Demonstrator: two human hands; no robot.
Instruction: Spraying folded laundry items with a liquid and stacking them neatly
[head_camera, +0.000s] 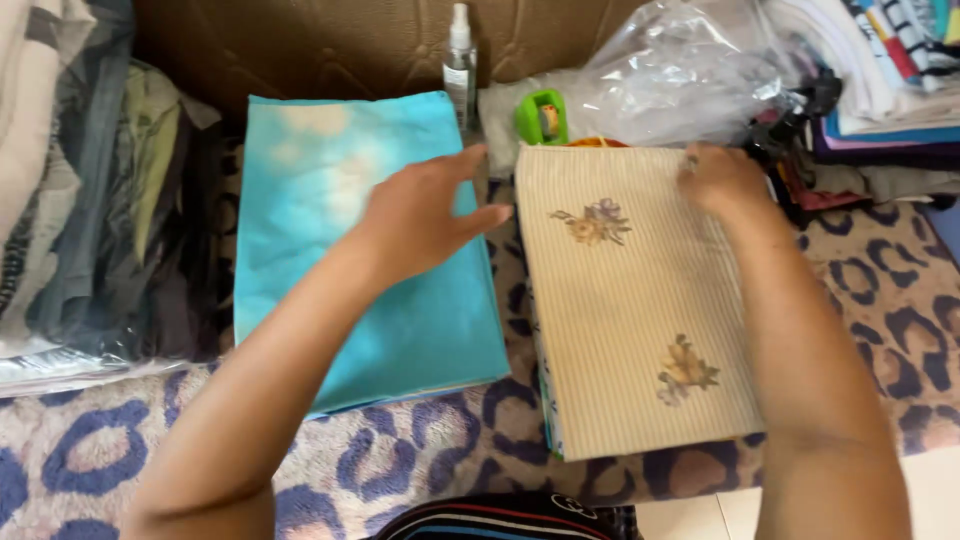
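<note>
Gripping beige floral cloth (635, 300), right hand (722, 180)

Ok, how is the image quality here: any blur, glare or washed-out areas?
Head view: the left hand and right hand look soft with motion blur; pale washed-out patches sit on the turquoise cloth; the clear plastic bag shows glare; the beige striped cloth is evenly lit.
</note>
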